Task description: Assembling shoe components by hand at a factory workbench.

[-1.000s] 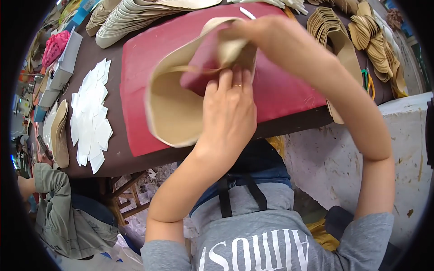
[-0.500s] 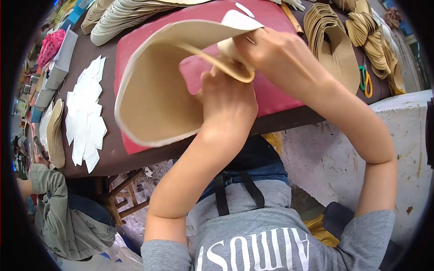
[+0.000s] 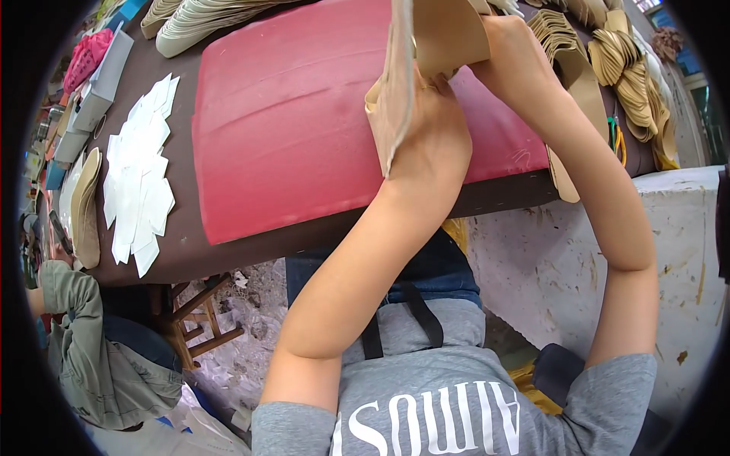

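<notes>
A curved tan leather-like piece [image 3: 452,42] with a pale edge is raised over the red mat, seen partly edge-on. My left hand [image 3: 441,110] grips its lower part from beneath; the piece hides most of those fingers. At its upper right edge, my right hand [image 3: 511,45] is closed on it, with the fingertips out of sight behind the material. The red mat [image 3: 281,121] lies under both hands on a dark brown table. Just right of my right forearm stands a stack of similar tan pieces [image 3: 559,34].
White paper-like strips [image 3: 141,175] lie in a pile on the left. Folded pale pieces [image 3: 201,23] sit at the back. Bundled tan pieces [image 3: 631,68] and green-orange scissors [image 3: 617,140] are far right. Another person's sleeve [image 3: 72,304] shows at lower left, near a wooden stool [image 3: 198,327].
The tan piece has turned from broad and open to nearly edge-on and moved right, uncovering the mat. Both hands have shifted rightward, the right one also upward.
</notes>
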### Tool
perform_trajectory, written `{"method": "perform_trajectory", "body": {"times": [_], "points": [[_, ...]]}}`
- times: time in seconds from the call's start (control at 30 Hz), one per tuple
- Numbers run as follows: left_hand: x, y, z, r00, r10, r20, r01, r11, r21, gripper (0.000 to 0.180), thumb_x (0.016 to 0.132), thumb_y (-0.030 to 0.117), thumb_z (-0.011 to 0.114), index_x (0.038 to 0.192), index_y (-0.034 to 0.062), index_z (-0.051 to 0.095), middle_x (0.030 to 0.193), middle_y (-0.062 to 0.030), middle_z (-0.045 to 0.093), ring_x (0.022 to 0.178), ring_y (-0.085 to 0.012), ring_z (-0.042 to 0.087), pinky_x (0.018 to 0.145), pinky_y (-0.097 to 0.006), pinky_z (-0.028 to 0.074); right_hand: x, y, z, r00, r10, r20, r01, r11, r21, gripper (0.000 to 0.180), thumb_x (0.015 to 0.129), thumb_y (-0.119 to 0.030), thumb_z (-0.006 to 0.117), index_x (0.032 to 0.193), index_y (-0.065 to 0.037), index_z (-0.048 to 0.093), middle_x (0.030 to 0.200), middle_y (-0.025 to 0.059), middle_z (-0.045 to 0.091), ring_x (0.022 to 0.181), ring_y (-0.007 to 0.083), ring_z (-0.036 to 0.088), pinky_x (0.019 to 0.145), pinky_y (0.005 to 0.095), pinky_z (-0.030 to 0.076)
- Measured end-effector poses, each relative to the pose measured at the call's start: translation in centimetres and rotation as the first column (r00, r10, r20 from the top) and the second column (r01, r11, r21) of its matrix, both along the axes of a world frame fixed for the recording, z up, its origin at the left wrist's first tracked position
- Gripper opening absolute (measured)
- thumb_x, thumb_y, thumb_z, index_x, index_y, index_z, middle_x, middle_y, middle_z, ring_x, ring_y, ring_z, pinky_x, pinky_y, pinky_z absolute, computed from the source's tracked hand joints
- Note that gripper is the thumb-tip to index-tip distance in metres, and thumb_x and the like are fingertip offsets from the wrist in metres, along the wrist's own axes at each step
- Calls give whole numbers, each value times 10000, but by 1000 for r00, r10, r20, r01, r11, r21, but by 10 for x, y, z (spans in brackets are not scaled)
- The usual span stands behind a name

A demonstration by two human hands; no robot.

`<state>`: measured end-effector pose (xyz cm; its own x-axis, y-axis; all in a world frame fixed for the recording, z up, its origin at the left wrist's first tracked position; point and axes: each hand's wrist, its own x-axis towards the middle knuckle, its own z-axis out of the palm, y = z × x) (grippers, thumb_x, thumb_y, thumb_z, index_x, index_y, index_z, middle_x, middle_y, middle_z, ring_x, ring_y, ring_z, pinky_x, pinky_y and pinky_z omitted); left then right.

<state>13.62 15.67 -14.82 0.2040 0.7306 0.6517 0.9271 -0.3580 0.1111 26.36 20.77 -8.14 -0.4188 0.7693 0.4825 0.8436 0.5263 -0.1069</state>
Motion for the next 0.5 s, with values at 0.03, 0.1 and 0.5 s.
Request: {"method": "perform_trajectory", "body": {"times": [0.03,0.1,0.5], "points": [[-2,2,-3,990,-73,124,74,997,-2,211,835,76,511,981,-18,631,824,-121,600,769,-261,516,724,-346,399,0,-1,-2,1000,-7,11,7,1000,14,105,684,-12,618,779,32,614,714,185,637,549,364,547,541,398,451],[-5,7,-8,908,-211,362,217,976,23,221,831,88,518,989,-18,630,847,-115,607,791,-266,519,740,-352,395,0,-3,-6,999,-22,34,20,999,43,111,685,-15,624,785,31,616,713,188,637,546,365,542,539,401,449],[0,28,15,960,-201,193,194,979,56,241,741,28,529,938,45,667,934,-165,640,744,-339,568,637,-395,456,-2,2,14,997,-34,65,32,999,32,146,698,-23,651,834,28,636,673,152,641,515,327,539,512,366,440]]}}
